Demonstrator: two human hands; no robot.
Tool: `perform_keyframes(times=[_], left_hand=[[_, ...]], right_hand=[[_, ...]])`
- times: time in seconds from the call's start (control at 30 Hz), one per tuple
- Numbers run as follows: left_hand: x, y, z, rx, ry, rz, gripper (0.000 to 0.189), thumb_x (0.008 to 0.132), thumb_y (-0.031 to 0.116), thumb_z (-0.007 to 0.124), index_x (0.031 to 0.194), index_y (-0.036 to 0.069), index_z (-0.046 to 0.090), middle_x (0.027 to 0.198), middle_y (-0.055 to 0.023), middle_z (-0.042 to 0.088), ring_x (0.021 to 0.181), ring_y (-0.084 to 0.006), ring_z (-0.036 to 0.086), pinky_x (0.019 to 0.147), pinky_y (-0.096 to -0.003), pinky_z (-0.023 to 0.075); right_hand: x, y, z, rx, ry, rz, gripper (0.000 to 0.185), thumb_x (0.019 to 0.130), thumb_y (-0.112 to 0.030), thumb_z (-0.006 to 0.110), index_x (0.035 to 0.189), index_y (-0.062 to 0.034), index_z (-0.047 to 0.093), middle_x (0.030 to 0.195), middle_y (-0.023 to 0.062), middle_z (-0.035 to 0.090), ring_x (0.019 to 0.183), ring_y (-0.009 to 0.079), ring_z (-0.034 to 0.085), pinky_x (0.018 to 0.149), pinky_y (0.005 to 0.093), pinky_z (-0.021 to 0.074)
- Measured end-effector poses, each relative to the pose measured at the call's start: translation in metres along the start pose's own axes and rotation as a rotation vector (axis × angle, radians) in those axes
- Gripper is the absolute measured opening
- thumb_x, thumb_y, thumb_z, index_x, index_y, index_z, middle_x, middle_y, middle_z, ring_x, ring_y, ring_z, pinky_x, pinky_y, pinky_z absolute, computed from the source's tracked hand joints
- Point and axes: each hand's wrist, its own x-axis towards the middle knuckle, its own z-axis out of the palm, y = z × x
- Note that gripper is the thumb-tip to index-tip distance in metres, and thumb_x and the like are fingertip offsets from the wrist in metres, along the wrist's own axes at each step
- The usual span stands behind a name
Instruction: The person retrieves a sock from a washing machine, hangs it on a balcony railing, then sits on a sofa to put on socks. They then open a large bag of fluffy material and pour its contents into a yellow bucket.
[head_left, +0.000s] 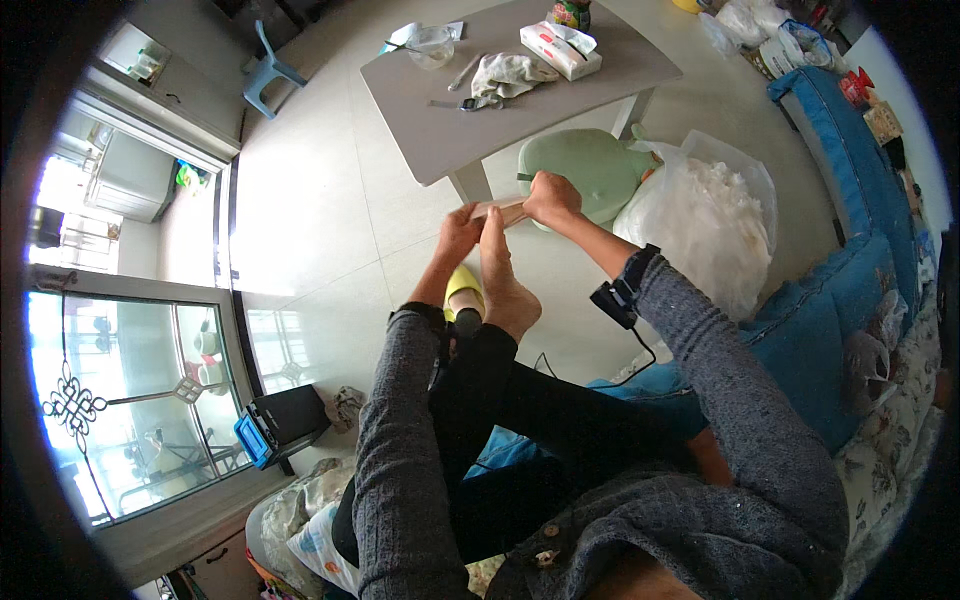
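Observation:
A pale, thin stretched piece of material (504, 209), possibly a sock, spans the gap between my two hands at the toes of a raised bare foot (506, 289). My left hand (459, 234) grips its left end, just beside the toes. The other end is in my right hand (553, 199), closed in a fist to the right of the toes. Below and behind the bare foot, the other foot wears a yellow-green slipper (463, 280) on the floor.
Ahead stands a grey table (420, 135) with a tissue pack (560, 49), a cloth (511, 73), a wristwatch (480, 103) and a clear bowl (430, 48). A green cushion-like item (574, 169) and a filled plastic bag (705, 225) lie near the blue sofa (847, 165).

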Motion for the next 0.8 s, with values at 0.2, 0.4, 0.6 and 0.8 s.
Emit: perform_keyframes(times=[0.2, 0.4, 0.6, 0.8], left_hand=[[-0.01, -0.003, 0.039, -0.523, -0.135, -0.219, 0.039, 0.091, 0.027, 0.051, 0.117, -0.001, 0.05, 0.1, -0.0127, 0.06, 0.082, -0.0226, 0.063, 0.064, -0.0325, 0.0542], [-0.008, -0.016, 0.037, -0.525, -0.216, -0.294, 0.04, 0.091, 0.032, 0.048, 0.108, -0.004, 0.054, 0.094, -0.0119, 0.061, 0.077, -0.0208, 0.062, 0.065, -0.0317, 0.0523], [-0.009, -0.024, 0.036, -0.458, -0.063, -0.388, 0.04, 0.088, 0.037, 0.052, 0.086, -0.003, 0.059, 0.07, -0.0057, 0.057, 0.053, -0.0138, 0.053, 0.044, -0.0265, 0.0403], [-0.031, -0.023, 0.032, -0.48, -0.176, -0.442, 0.032, 0.088, 0.032, 0.052, 0.087, 0.001, 0.06, 0.073, -0.0066, 0.059, 0.057, -0.0179, 0.056, 0.05, -0.0295, 0.0448]], right_hand=[[0.0, 0.004, -0.016, -0.135, -0.049, 0.037, 0.021, 0.064, -0.018, 0.067, 0.081, -0.0063, 0.067, 0.086, 0.0141, 0.065, 0.083, 0.0268, 0.064, 0.07, 0.0354, 0.0522], [0.003, 0.004, -0.023, -0.149, -0.156, 0.124, 0.02, 0.065, -0.018, 0.067, 0.082, -0.0066, 0.067, 0.087, 0.0151, 0.065, 0.085, 0.0275, 0.064, 0.071, 0.0352, 0.0521], [0.002, -0.009, -0.01, -0.17, 0.074, -0.088, 0.017, 0.061, -0.013, 0.067, 0.076, -0.0066, 0.066, 0.081, 0.0156, 0.065, 0.079, 0.0298, 0.064, 0.065, 0.0379, 0.0524], [-0.025, 0.003, 0.014, -0.106, 0.163, -0.127, 0.011, 0.067, -0.009, 0.064, 0.076, -0.0019, 0.062, 0.074, 0.0173, 0.064, 0.072, 0.0305, 0.065, 0.058, 0.0392, 0.0523]])
